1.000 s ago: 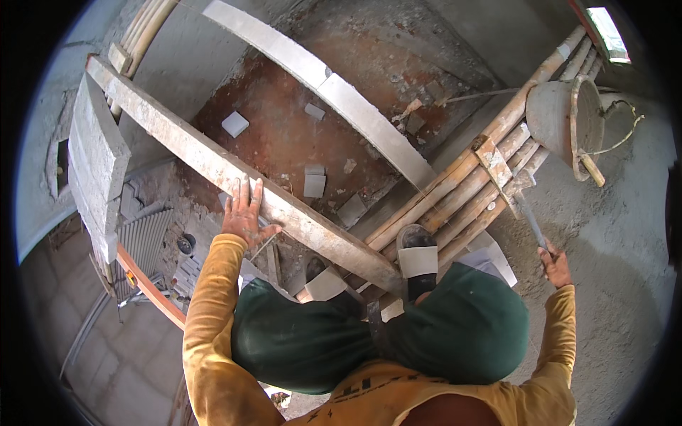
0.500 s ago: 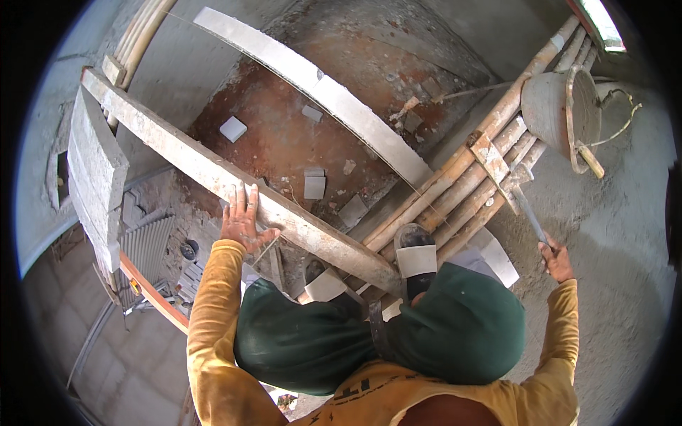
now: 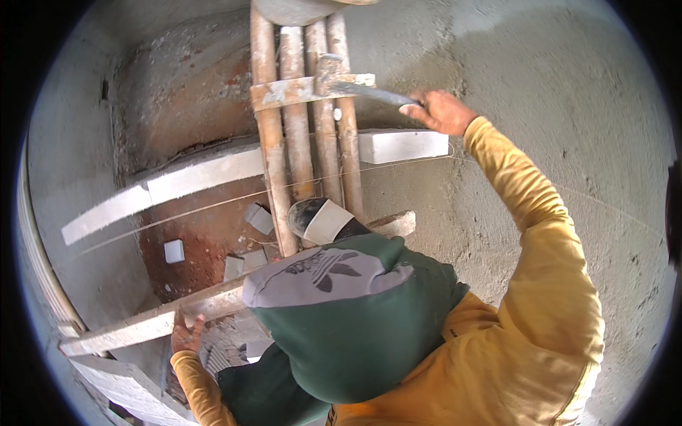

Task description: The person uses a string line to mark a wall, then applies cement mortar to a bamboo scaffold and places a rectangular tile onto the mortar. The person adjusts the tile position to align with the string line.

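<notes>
My right hand [image 3: 442, 113] is closed round the grey handle of a hammer [image 3: 380, 94]. The hammer's rusty head is over a short wooden crosspiece [image 3: 284, 93], which lies across several round wooden poles [image 3: 293, 64]; whether the two touch I cannot tell. To the lower left, my left hand [image 3: 186, 334] rests against a long, mortar-stained wooden beam [image 3: 128, 331], thumb apart from the fingers. The beam's middle passes behind my green-clad knee, and its right end [image 3: 398, 224] shows beyond. One of my sandalled feet [image 3: 323, 219] stands on the poles.
White blocks [image 3: 206, 175] form a narrow wall top passing beneath the poles, with another white block [image 3: 405, 147] to their right. A thin string [image 3: 213, 207] crosses the view. A bucket [image 3: 295, 10] sits at the top. Far below, loose blocks [image 3: 174, 250] lie on reddish ground.
My view has turned right, so the poles now run up the middle. The hammer has come over the crosspiece, its head now plainly visible. My left hand stays on the beam.
</notes>
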A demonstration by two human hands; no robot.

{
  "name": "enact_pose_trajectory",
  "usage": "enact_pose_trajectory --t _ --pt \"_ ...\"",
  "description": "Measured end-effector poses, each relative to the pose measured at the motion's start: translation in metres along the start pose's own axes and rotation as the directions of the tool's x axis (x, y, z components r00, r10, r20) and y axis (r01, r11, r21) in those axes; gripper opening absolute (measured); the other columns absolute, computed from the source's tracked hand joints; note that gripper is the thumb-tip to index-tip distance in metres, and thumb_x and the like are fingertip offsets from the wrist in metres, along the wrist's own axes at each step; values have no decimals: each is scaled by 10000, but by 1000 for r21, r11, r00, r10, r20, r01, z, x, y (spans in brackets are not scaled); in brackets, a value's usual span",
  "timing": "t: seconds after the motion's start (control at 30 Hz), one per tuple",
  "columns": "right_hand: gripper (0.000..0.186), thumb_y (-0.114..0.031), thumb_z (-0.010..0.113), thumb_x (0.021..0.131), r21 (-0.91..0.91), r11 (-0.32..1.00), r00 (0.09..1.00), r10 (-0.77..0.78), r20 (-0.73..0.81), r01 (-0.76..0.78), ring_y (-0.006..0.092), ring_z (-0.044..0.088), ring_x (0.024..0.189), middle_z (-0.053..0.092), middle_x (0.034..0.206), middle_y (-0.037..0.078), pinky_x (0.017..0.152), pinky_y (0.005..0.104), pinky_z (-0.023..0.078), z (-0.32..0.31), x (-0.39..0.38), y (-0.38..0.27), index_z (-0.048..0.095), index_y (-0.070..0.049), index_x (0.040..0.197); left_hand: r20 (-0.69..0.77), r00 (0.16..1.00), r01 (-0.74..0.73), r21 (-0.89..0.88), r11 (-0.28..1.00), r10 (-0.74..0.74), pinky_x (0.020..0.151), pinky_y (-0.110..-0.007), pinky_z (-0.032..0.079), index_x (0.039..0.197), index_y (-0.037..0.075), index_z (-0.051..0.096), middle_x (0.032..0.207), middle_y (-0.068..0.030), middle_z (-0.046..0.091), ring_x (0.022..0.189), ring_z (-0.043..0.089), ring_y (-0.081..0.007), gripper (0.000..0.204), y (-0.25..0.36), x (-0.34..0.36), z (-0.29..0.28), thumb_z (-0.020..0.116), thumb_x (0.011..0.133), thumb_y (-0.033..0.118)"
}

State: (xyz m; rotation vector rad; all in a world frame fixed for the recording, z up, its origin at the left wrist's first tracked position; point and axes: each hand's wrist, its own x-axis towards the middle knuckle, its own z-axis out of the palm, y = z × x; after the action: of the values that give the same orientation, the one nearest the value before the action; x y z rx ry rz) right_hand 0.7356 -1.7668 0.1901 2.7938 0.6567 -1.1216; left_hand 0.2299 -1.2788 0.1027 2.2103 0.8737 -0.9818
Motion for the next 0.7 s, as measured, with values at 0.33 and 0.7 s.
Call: enact_pose_trajectory --t 0.33,0.7 --pt "407 -403 619 924 699 590 914 -233 -331 404 305 676 821 659 912 142 740 363 535 109 -75 -168 609 -73 1162 -272 830 -435 -862 261 487 1012 -392 417 1401 -19 408 1204 -200 609 1138 577 -244 645 271 21 -33 596 948 401" --pt "148 -229 650 912 779 556 757 367 -541 288 169 662 895 707 970 69 832 332 523 183 -71 -40 716 -108 966 -459 887 -444 -879 173 -56 746 -370 509 1133 1 550 645 -29 536 611 546 -126 344 270 12 -41 625 935 272"
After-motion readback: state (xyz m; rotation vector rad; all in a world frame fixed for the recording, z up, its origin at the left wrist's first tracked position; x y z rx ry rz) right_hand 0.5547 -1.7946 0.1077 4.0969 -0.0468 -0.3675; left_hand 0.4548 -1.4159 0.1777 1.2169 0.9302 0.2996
